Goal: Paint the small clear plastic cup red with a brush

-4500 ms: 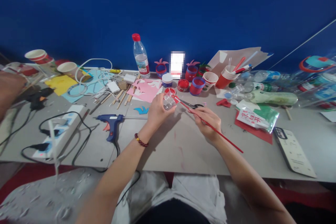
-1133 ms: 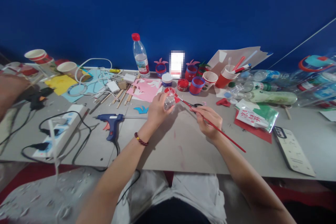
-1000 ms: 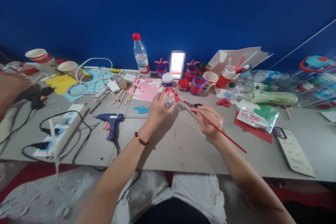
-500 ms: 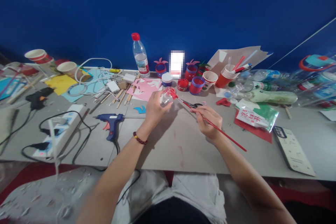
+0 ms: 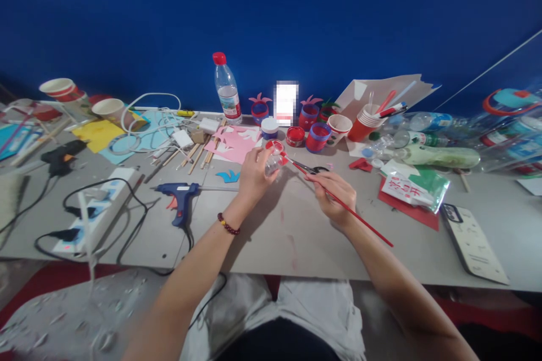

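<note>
My left hand is closed around a clear cut-off plastic bottle piece, tilted, with red paint around its upper rim. In my right hand is a thin red paintbrush, pinched near the middle. The brush tip meets the painted rim at its right side. Just behind the brush lie dark-handled scissors, partly hidden by my right fingers. An open jar of red paint stands beyond the hands. Beside it is a blue-and-red painted cup.
A blue glue gun and a blue paper cutout lie left of my left arm. Further left is a power strip with cords. Plastic bottles, a phone and a paper cup with pens are at right.
My left hand has shifted slightly right and turned the bottle piece, so more of its red rim faces up. My right hand and the brush have moved slightly left.
</note>
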Motion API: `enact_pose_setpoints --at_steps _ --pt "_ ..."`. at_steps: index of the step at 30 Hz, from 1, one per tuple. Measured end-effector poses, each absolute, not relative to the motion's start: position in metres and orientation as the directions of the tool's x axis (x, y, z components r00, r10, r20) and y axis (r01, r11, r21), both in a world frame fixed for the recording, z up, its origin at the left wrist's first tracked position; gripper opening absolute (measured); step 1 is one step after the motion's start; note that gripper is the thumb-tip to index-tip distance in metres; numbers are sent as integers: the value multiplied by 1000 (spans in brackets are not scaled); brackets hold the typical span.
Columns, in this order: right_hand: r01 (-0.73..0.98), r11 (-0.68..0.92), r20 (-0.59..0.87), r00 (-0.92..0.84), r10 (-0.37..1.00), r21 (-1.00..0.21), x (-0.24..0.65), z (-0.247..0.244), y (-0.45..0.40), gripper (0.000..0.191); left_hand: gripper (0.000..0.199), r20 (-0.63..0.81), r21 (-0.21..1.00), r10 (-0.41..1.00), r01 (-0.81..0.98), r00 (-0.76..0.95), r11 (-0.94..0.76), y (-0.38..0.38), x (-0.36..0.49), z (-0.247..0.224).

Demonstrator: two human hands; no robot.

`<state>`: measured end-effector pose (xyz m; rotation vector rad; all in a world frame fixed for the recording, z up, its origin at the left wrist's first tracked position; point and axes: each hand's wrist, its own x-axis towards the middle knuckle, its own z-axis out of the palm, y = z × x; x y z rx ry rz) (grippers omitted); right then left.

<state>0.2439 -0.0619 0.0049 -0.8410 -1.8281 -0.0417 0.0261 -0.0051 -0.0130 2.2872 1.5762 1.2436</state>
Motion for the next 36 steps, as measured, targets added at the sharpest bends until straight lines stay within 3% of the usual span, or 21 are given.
enact_pose_setpoints --at_steps 18,28,36 --pt "573 731 809 -188 558 -371 246 7 -64 24 54 645 480 762 743 63 -467 2 19 -21" --pt "571 743 838 -164 520 -349 245 3 -62 27 54 635 377 750 774 183 -508 -4 26 -19" --pt "563 744 834 -165 527 -359 243 6 -62 28 53 661 364 725 761 195 -537 -2 27 -23"
